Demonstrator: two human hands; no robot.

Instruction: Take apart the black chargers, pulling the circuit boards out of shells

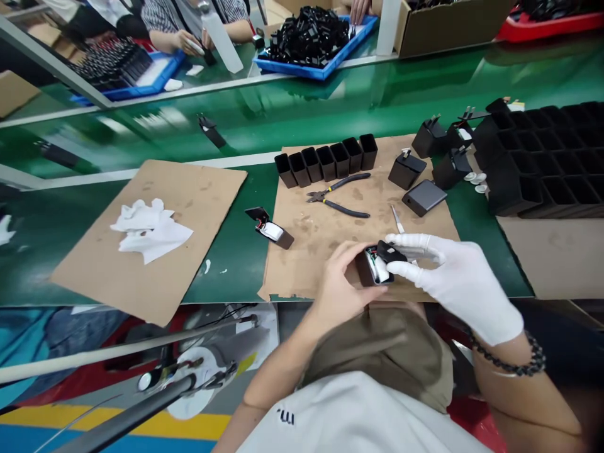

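Note:
My bare left hand [340, 283] is wrapped round a small black case [367, 269], whose raised end shows a white part and thin wires inside. My right hand [443, 270], in a white glove, pinches the black lid [391, 252] of that case between thumb and fingers, tilted over the opening. A second black case [277, 233] with its lid up and white stuff inside lies to the left. Beyond my hands are cutting pliers [337, 196] with their handles spread, and a thin white-handled tool [397, 220], partly hidden by the glove.
Several empty black sleeves [325, 162] stand in a row on the cardboard [302, 251]. Closed black plug adapters [406, 168] stand at the right, beside a large block of black sleeves [542, 157]. White paper [151, 228] lies on the left cardboard. A green conveyor belt [264, 113] carries scattered adapters; a co-worker's hands [189, 43] are across it.

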